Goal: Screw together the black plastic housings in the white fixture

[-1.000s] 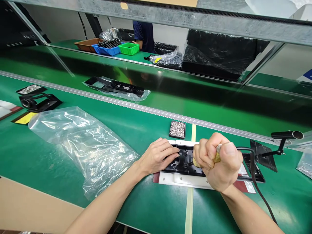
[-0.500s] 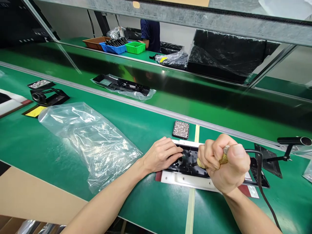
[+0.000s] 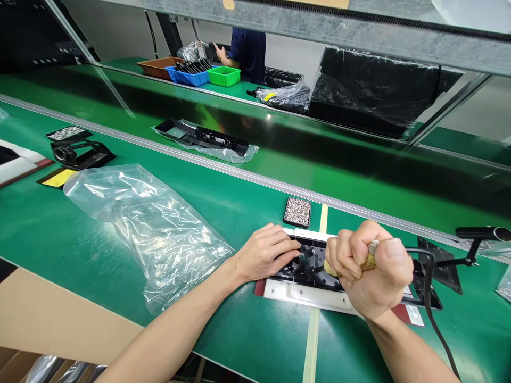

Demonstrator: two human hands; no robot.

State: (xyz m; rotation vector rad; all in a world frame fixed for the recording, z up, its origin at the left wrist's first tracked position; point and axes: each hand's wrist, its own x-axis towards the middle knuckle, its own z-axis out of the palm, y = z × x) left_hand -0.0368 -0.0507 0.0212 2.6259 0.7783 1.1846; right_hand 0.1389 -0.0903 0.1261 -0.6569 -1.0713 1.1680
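Worktop [image 3: 247, 330], one, green, its far edge bordered by a metal rail.

Plastic bag [image 3: 159, 229], one, clear and crumpled, spread left of centre between the worktop's far and near edges.

White fixture [image 3: 287, 291], one, on the right half of the worktop, just short of the far edge.

Black housing [image 3: 313, 277], one, long and shallow, seated in the white fixture, open side up, partly covered by both hands.

Right hand [image 3: 369, 268], clenched around the handle of a tool, above the housing.

Left hand [image 3: 265, 254], palm down at the housing's left end, fingertips at its interior; whether they pinch a part cannot be told.

Black bracket [image 3: 85, 154], one, by the worktop's far edge, toward the far left corner.

Tool [image 3: 369, 262], one, yellow-wrapped handle, tip end inside the housing; a dark cord [image 3: 428, 287] runs from behind the right hand toward the near edge.

Small tray [image 3: 297, 211], one, full of tiny metallic pieces, between the fixture and the far edge.
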